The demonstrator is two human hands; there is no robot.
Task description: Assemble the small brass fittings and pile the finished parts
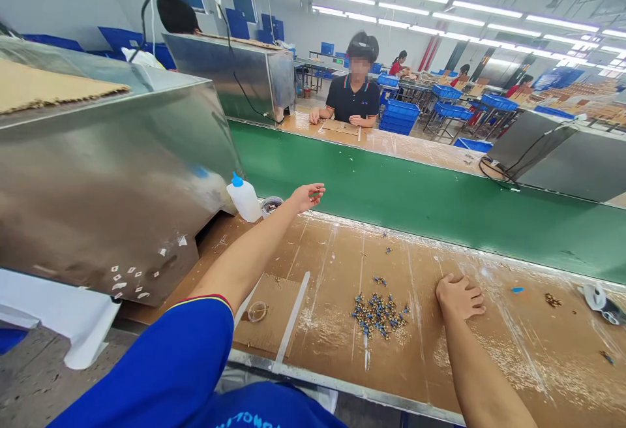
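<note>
My left hand (308, 194) is stretched out at arm's length over the near edge of the green conveyor belt (415, 199). Its fingertips are drawn together in a loose pinch, and I cannot make out what is between them. My right hand (460, 296) rests palm down on the brown worktable (513, 350), fingers spread and holding nothing. A pile of small brass and blue parts (376, 314) lies just left of that hand. A few stray parts are scattered further up the table.
A white bottle with a blue cap (244, 198) and a small round pot (270, 205) stand beside the steel housing (112, 173) at left. A clear ring (257, 311) lies on a cardboard sheet (268, 323). Across the belt sits a person in a dark shirt (353, 92). Blue crates (401, 117) stand behind.
</note>
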